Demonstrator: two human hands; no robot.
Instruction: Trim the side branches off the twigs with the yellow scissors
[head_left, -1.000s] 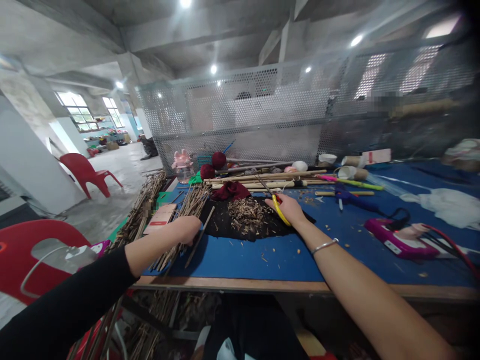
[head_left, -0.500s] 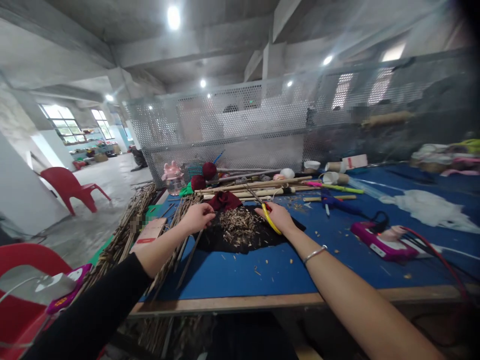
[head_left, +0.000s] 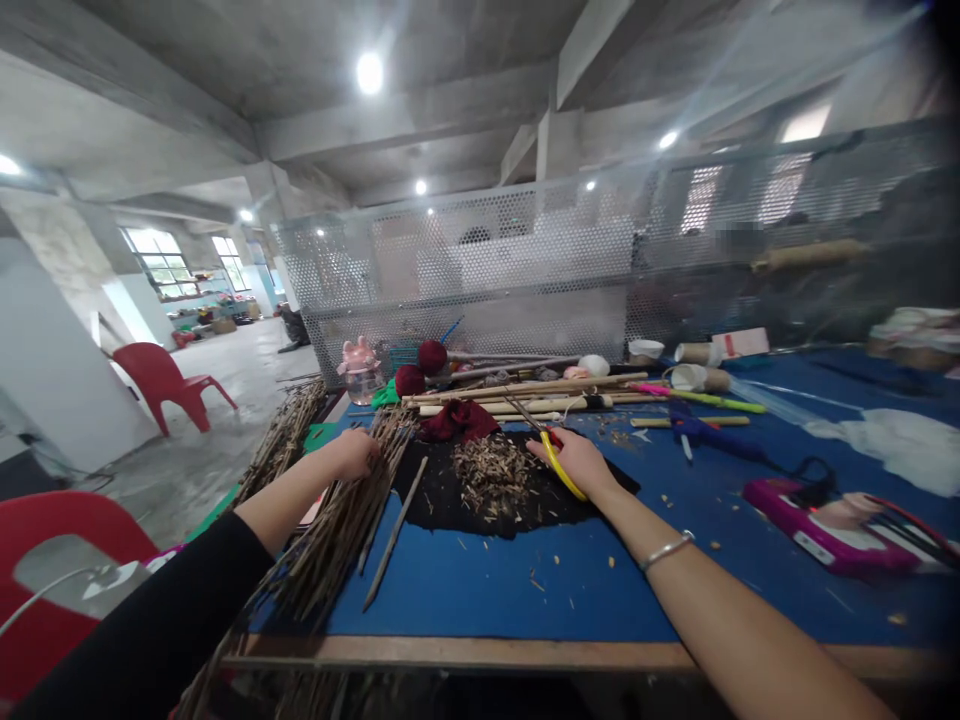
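Observation:
My left hand (head_left: 356, 455) lies at the side of a bundle of thin brown twigs (head_left: 341, 535), its fingers curled against the stems. Fingertips are partly hidden there. In my right hand (head_left: 579, 462) is a pair of scissors (head_left: 559, 468) with yellow handles, the blades pointing up and left. Between both hands a heap of short cut twig pieces (head_left: 495, 475) rests on a black cloth (head_left: 442, 510). One loose twig (head_left: 395, 535) lies apart, right of the bundle. Dark red cloth (head_left: 459, 422) sits just behind the heap.
Long sticks (head_left: 525, 388) and dark red yarn balls (head_left: 432, 357) lie along the back, before a perforated metal screen (head_left: 480, 260). On the right are a blue glue gun (head_left: 709, 432), a purple power strip (head_left: 814, 525) and white plastic (head_left: 900, 440). Red chairs (head_left: 165, 385) stand left.
My left hand has gone from beside the heap leftward to the twig bundle. The right hand still holds the scissors near the heap. The whole view has shifted slightly.

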